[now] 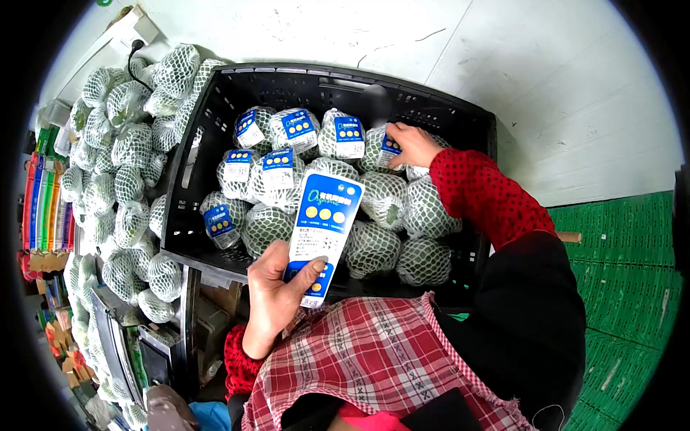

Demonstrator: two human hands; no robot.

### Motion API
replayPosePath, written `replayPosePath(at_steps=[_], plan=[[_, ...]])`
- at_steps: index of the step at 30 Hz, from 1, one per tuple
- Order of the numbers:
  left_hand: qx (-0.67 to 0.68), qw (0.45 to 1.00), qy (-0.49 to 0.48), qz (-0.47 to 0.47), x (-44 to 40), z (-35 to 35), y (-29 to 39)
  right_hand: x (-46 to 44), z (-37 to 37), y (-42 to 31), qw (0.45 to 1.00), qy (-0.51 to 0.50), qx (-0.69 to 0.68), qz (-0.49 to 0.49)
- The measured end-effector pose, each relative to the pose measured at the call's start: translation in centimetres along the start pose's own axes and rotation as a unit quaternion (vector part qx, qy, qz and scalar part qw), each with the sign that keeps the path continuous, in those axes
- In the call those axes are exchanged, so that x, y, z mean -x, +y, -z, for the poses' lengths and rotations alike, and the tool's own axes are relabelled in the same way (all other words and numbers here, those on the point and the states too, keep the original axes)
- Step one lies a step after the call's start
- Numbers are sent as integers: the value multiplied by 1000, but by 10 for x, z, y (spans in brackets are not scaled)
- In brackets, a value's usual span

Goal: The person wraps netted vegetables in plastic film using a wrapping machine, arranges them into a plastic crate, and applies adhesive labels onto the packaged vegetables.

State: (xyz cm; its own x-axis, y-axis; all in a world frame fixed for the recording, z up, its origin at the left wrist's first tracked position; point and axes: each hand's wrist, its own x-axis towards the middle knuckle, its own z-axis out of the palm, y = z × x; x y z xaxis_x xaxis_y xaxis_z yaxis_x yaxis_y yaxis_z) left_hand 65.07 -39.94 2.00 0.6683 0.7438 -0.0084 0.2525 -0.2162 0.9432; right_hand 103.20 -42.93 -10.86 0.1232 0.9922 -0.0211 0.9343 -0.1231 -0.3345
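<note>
My left hand (280, 287) grips a strip of blue and white labels (325, 233), thumb on its lower part, above the front of the black crate (287, 70). At the crate's back right, my right hand (412, 147) rests its fingers on a blue label (390, 146) on a net-wrapped green item (374, 152); whether they pinch it is hard to see. Several wrapped items to the left, such as one in the back row (348, 136), bear blue and white labels. The front right ones, like this wrapped item (424, 262), show no label.
Many net-wrapped items (133, 147) are heaped left of the crate. A power socket with a black cord (136, 44) is at the upper left. Green slatted flooring or crates (625, 294) lie at the right. A white wall (560, 93) stands behind.
</note>
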Motion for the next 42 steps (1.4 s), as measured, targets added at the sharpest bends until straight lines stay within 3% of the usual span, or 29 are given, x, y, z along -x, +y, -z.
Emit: replayPosePath(at_steps=[3, 4, 5, 6, 8, 9, 11, 14, 15, 17, 19, 21, 24, 25, 26, 27, 28, 29, 31, 33, 35, 36, 37, 39, 40, 41, 42], plan=[[51, 999, 6, 7, -1, -2, 4, 2, 27, -25, 997, -24, 55, -48], [22, 1000, 3, -10, -1, 1, 4, 1, 41, -46, 978, -9, -200, -59], [25, 1000, 11, -7, -1, 1, 4, 5, 44, -71, 891, -29, -451, -35], [-19, 1000, 0, -9, -1, 1, 5, 22, 65, -109, 828, -51, -559, 9], [-116, 990, 3, -75, -3, -2, 5, 47, 81, -162, 844, -63, -529, 53], [-159, 982, 29, -101, -4, -4, 18, 55, 74, -171, 830, -26, -551, 86], [-194, 965, 57, -168, -9, -3, 11, 62, 70, -175, 855, 58, -490, 160], [-162, 975, 34, -148, -9, -8, 14, 67, 75, -175, 881, 137, -394, 225], [-176, 973, 18, -150, -10, -9, 17, 70, 78, -177, 881, 137, -393, 224], [-187, 966, -1, -181, -12, -10, 24, 81, 84, -183, 876, 41, -468, 107], [-180, 963, -22, -198, -15, -9, 25, 82, 71, -182, 859, 28, -502, 92], [-94, 980, -63, -166, -15, -11, 24, 86, 69, -180, 880, 56, -440, 170], [-53, 991, -82, -95, -5, -18, 23, 93, 79, -181, 902, 84, -389, 168], [12, 997, -69, -8, -1, -24, 23, 94, 81, -179, 909, 121, -355, 184], [77, 992, -56, 78, 4, -28, 23, 93, 83, -165, 893, 81, -426, 123], [-58, 995, -83, 18, 10, -22, 15, 85, 98, -141, 897, 191, -374, 141], [-84, 992, -94, 10, 14, -20, 12, 78, 120, -114, 890, 170, -423, -29], [-108, 989, -104, 4, 18, -18, 9, 67, 133, -76, 865, 129, -473, -106], [-80, 994, -79, 7, 22, -16, 7, 56, 117, 4, 912, 65, -341, -219], [-50, 998, -35, 25, 24, -12, 5, 49, 93, 38, 924, -43, -243, -293], [-75, 997, -18, -15, 25, -3, 11, 36, 74, 50, 935, -41, -217, -278], [-60, 998, -1, 14, 30, 0, 14, 30, 61, 61, 937, -82, -138, -310], [-36, 999, -2, 20, 34, 9, 10, 31, 53, 65, 963, -80, -10, -258], [-74, 996, 41, 29, 43, 29, 20, 23, 52, 60, 954, -114, 73, -267], [-3, 995, 59, 82, 53, 44, 20, 27, 53, 52, 956, -80, 149, -240], [14, 996, 55, 68, 62, 62, 17, 32, 51, 45, 951, -43, 224, -211], [29, 996, 63, 60, 66, 72, 11, 34, 41, 45, 962, -3, 200, -188]])
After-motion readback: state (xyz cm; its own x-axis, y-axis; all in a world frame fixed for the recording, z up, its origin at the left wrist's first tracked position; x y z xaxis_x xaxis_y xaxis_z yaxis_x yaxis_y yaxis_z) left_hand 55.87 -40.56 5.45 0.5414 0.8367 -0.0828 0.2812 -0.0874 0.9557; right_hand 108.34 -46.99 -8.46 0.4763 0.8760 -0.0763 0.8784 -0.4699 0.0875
